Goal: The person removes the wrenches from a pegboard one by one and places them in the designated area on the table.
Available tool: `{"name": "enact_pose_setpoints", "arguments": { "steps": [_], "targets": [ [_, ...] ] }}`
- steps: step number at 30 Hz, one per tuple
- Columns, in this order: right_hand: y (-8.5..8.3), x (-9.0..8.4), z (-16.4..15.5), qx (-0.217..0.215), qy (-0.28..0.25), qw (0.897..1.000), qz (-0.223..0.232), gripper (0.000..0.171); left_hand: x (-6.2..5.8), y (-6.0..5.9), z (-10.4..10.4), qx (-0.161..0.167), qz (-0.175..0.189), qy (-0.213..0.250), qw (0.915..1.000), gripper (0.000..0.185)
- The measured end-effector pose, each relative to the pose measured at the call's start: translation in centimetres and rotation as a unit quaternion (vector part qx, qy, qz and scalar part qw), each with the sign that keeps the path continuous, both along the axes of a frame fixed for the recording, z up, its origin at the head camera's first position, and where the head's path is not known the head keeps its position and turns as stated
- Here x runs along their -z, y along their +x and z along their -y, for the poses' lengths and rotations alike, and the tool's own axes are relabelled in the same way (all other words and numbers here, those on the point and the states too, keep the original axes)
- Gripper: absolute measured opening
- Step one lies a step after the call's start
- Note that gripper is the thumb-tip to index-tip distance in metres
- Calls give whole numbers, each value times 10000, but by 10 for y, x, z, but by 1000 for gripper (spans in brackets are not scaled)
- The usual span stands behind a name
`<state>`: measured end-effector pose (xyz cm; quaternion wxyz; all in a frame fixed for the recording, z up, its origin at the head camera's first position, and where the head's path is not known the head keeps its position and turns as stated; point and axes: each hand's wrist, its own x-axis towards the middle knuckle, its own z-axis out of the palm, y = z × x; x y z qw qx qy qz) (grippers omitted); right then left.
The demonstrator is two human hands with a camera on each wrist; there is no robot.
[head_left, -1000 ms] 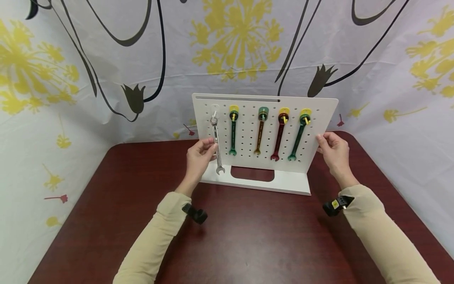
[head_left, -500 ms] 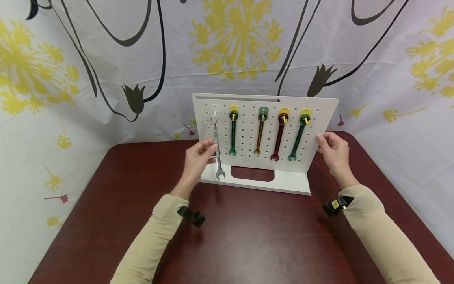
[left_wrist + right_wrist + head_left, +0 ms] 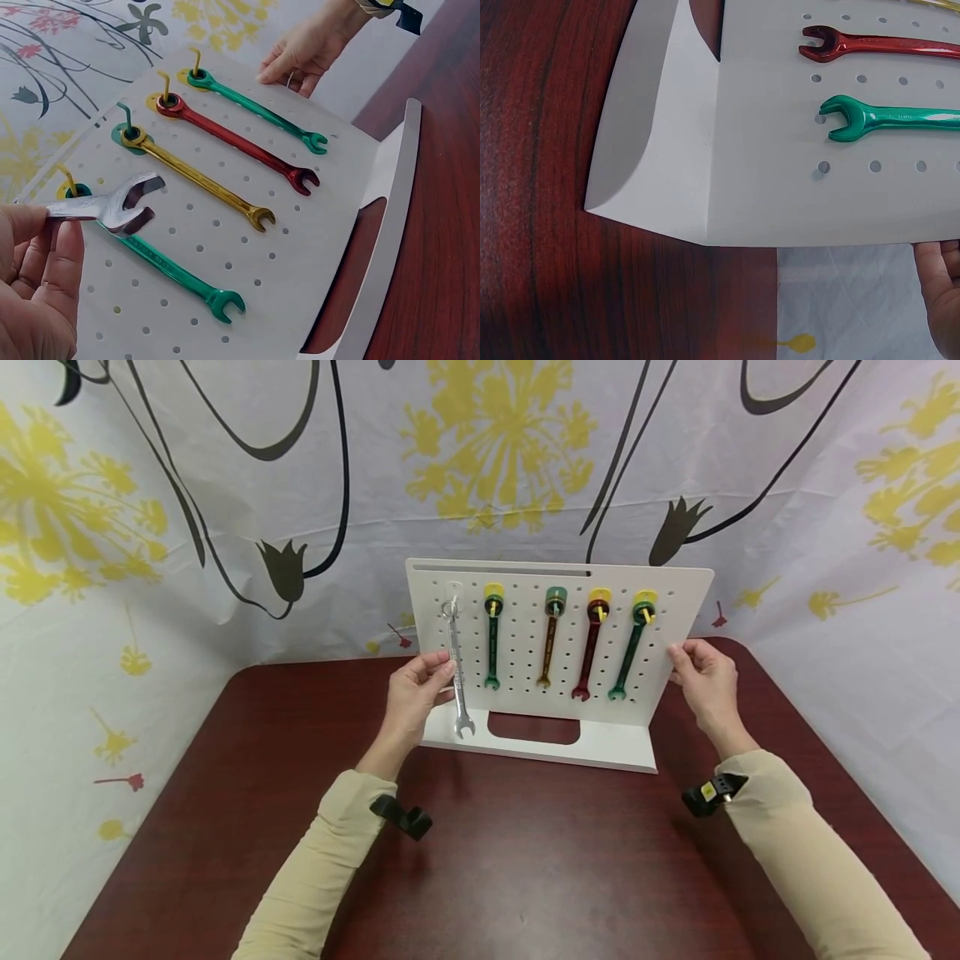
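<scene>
At the centre of the head view we see the left hand (image 3: 412,693) pinching the shaft of a silver wrench (image 3: 457,672), its grip clamped on it with thumb and fingertips, while the wrench hangs by its ring end from a hook at the upper left of the white pegboard (image 3: 682,602). The right hand (image 3: 705,681) holds the pegboard's right edge, fingers curled over it. To the right of the silver wrench hang a green wrench (image 3: 492,643), a gold wrench (image 3: 550,643), a red wrench (image 3: 590,647) and another green wrench (image 3: 632,647), and the board stands on the dark red tabletop (image 3: 525,860).
</scene>
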<state>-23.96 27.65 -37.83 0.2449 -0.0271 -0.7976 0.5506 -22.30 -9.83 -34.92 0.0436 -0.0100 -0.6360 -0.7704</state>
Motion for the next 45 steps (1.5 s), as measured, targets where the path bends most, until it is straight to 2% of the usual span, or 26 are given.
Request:
{"name": "enact_pose_setpoints", "arguments": {
  "steps": [13, 19, 27, 34, 45],
  "targets": [
    [1, 0, 1, 35, 102, 9999, 12, 30, 6, 3, 16, -99, -109, 103, 9998, 12],
    [1, 0, 2, 109, 172, 9998, 54, 32, 13, 4, 31, -213, -29, -99, 9997, 20],
    [0, 0, 2, 79, 142, 9999, -9, 32, 31, 3, 53, -390, 467, -531, 9967, 27],
    [-1, 1, 1, 111, 153, 9998, 24, 33, 49, -1, 75, -498, 978, -907, 9898, 31],
    [0, 1, 1, 122, 150, 9998, 36, 33, 71, -5, 102, -354, 1537, -1372, 9779, 36]
  ]
}}
